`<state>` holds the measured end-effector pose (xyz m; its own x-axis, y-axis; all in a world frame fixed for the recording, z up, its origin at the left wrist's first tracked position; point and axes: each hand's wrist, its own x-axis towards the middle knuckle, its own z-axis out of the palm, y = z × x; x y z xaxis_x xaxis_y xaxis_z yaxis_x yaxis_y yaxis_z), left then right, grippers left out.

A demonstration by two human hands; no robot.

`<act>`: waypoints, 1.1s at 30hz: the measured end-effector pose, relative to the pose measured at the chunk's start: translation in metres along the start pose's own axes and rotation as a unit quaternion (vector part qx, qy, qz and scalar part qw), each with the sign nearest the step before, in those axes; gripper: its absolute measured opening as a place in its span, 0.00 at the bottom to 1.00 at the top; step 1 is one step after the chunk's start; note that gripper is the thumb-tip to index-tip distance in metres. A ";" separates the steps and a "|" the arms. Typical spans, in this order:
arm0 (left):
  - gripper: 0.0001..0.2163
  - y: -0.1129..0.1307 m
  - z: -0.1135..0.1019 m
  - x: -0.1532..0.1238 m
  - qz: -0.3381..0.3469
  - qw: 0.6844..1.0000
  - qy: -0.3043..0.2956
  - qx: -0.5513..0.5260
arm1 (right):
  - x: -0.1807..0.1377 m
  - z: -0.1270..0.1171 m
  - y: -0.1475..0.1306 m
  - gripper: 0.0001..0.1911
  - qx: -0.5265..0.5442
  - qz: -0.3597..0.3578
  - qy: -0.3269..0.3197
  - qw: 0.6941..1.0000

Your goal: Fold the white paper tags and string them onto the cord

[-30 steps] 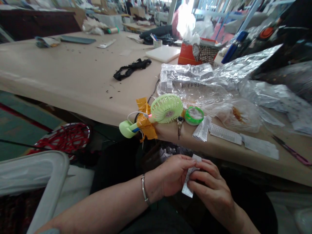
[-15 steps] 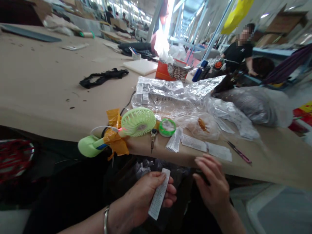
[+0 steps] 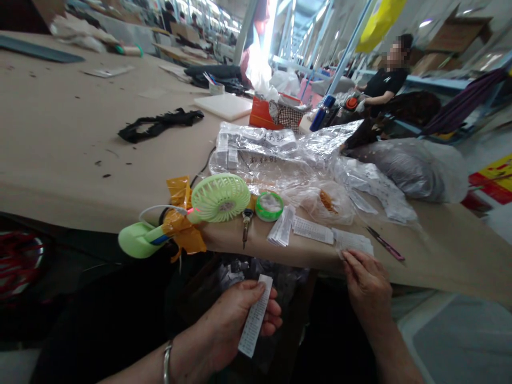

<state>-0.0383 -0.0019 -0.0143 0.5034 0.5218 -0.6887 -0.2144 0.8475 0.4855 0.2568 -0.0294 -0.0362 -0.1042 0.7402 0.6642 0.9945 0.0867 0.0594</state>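
Note:
My left hand (image 3: 236, 317) is closed on a narrow white printed label strip (image 3: 255, 316), held upright below the table edge over dark fabric in my lap. My right hand (image 3: 366, 280) reaches up to the table's front edge, its fingertips touching a flat stack of white labels (image 3: 354, 241). More label stacks (image 3: 312, 230) and a fanned bundle (image 3: 282, 229) lie just left of it. Whether the right fingers pinch a label is not clear.
A green mini fan (image 3: 220, 198) is taped to the table edge with orange tape, beside a key (image 3: 245, 224) and a green tape roll (image 3: 269, 206). Clear plastic bags (image 3: 280, 154), pink scissors (image 3: 384, 244), a black strap (image 3: 158, 124) and an orange tissue box (image 3: 266, 114) lie further back. A seated person (image 3: 382, 80) is at the far right.
My hands have parted: the left kept the label strip and stayed low, while the right rose from my lap to the label stack on the table edge. The view swung right.

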 end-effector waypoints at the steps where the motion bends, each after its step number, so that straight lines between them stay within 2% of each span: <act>1: 0.10 0.001 0.000 -0.001 0.002 1.000 0.002 0.001 | 0.000 0.000 0.003 0.10 0.024 0.004 0.011 1.000; 5: 0.10 0.002 0.003 -0.005 0.006 1.000 0.011 0.008 | 0.005 -0.010 -0.002 0.07 0.103 0.078 0.068 0.989; 7: 0.11 0.002 0.005 -0.007 0.002 1.000 0.002 0.007 | 0.010 -0.020 -0.023 0.06 0.135 0.113 0.113 0.978; 9: 0.11 0.002 0.006 -0.007 -0.010 1.000 -0.001 -0.001 | 0.016 -0.028 -0.054 0.09 0.211 0.108 0.130 0.963; 10: 0.11 0.001 0.006 -0.007 -0.012 1.000 -0.008 -0.006 | 0.018 -0.031 -0.073 0.11 0.271 0.076 0.133 0.950; 12: 0.10 0.000 0.006 -0.005 -0.003 0.999 -0.028 -0.025 | 0.020 -0.033 -0.111 0.13 0.364 -0.011 0.050 0.930; 13: 0.09 -0.001 0.005 -0.004 0.005 0.999 -0.037 -0.039 | 0.018 -0.031 -0.128 0.13 0.377 -0.059 0.012 0.924; 14: 0.08 -0.001 0.004 -0.004 0.014 0.997 -0.044 -0.054 | 0.016 -0.028 -0.143 0.13 0.387 -0.101 0.007 0.916; 17: 0.08 -0.003 -0.001 -0.004 0.036 0.994 -0.053 -0.089 | 0.006 -0.014 -0.169 0.12 0.386 -0.145 -0.003 0.911; 21: 0.08 -0.004 -0.006 -0.004 0.051 0.994 -0.017 -0.097 | -0.002 -0.005 -0.171 0.11 0.390 -0.148 -0.027 0.909; 27: 0.08 -0.002 -0.004 -0.004 0.050 0.993 0.018 -0.108 | 0.001 -0.010 -0.164 0.10 0.406 -0.154 -0.052 0.899; 30: 0.09 -0.004 -0.004 -0.004 0.050 0.992 0.007 -0.115 | 0.001 -0.010 -0.163 0.11 0.400 -0.161 -0.065 0.900; 33: 0.11 -0.006 -0.006 -0.005 0.048 0.991 -0.041 -0.119 | -0.001 -0.010 -0.162 0.13 0.402 -0.153 -0.081 0.899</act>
<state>-0.0444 -0.0093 -0.0172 0.5350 0.6001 -0.5946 -0.4509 0.7981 0.3997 0.0959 -0.0503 -0.0390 -0.4366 0.6815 0.5873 0.5952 0.7083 -0.3795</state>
